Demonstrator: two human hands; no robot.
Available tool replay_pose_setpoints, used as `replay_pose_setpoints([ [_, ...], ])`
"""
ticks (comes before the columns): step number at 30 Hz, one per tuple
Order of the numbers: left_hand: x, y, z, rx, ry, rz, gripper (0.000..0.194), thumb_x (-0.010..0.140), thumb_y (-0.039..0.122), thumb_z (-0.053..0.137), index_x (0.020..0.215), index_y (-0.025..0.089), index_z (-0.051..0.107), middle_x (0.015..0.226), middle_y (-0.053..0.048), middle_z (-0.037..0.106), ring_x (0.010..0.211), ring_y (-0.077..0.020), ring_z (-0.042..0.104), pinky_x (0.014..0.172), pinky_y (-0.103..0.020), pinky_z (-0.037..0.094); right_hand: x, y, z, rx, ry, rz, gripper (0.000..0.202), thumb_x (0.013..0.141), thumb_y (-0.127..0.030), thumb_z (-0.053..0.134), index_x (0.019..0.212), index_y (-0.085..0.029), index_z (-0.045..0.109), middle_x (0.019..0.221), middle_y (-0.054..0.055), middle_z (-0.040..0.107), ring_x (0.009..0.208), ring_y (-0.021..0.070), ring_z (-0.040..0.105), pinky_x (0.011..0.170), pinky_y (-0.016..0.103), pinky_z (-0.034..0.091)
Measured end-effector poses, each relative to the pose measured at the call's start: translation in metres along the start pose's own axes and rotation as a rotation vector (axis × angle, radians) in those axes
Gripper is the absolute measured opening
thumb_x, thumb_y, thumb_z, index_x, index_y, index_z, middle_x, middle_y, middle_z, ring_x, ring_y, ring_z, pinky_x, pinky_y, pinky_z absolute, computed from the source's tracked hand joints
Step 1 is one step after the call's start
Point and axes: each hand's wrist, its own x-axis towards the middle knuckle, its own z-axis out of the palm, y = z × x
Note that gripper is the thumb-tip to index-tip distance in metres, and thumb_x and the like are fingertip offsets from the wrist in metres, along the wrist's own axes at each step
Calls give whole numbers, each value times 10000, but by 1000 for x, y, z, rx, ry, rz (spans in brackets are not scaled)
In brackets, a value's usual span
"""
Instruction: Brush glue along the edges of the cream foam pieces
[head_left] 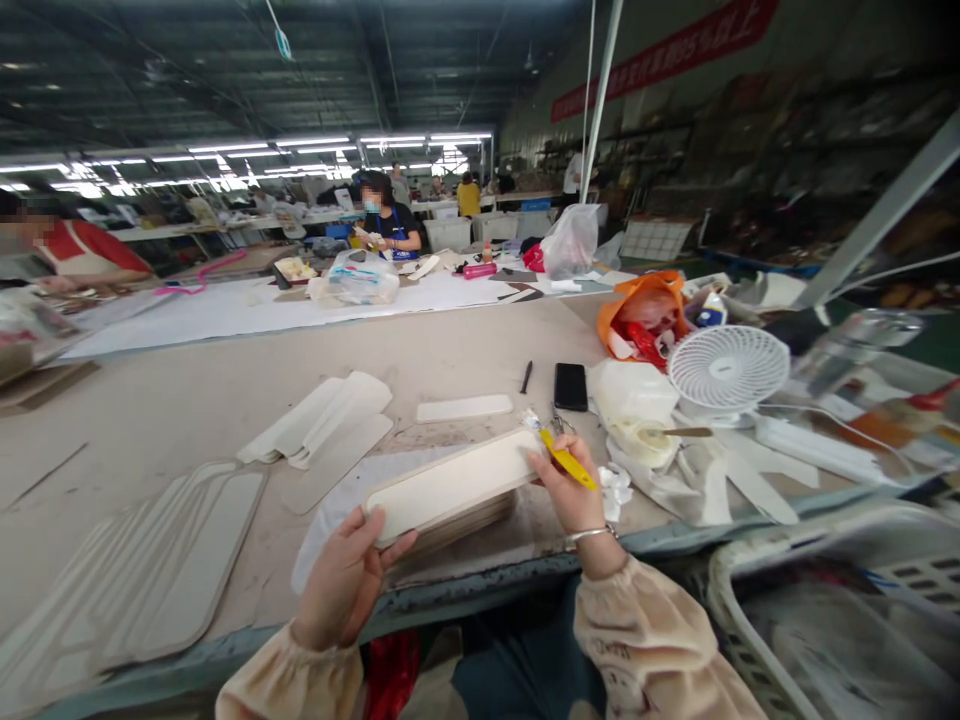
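A long pale panel (pixel 457 482) with rounded corners is held between both hands over a stack of similar pieces (pixel 469 525) near the table's front edge. My left hand (pixel 349 570) grips its left end, thumb on top and fingers beneath. At the right end, my right hand (pixel 568 482) pinches the panel and also holds a yellow-handled tool (pixel 568 461) pointing up and to the left. Behind the panel lies a single narrow white strip (pixel 463 407). Overlapping cream pieces (pixel 322 420) rest to the left of it.
Large rounded panels (pixel 199 560) are fanned out at left. A black phone (pixel 571 387), a dark pen-like tool (pixel 526 377), a white fan (pixel 727 368) and an orange bag (pixel 641 315) are at right. A white basket (pixel 724 590) stands below. Other people sit across the tables.
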Motion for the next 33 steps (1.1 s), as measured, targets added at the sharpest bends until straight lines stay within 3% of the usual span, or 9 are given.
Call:
replay_pose_setpoints([
  [8,-5,-2,1,0,26,8,155,840,123,617,975,150,688,1110,-87,691,969,-199,666,739,-341,648,0,0,0,-66,42,-15,478,655,-537,786,844,-256,448,594,-94,458,498,123,480,475,263,493],
  [24,-6,-3,1,-39,-35,-5,138,850,141,624,974,163,682,1141,-80,686,960,-191,665,695,-301,646,1,4,-5,-86,64,-79,441,675,-478,800,860,-249,473,589,-102,442,495,103,446,492,237,484],
  [33,-8,1,3,-36,-62,-42,198,861,172,624,1052,146,670,1111,-97,692,863,-167,678,605,-246,634,4,13,-10,-23,122,-21,464,635,-496,821,867,-230,521,766,-44,561,592,106,542,501,223,548],
])
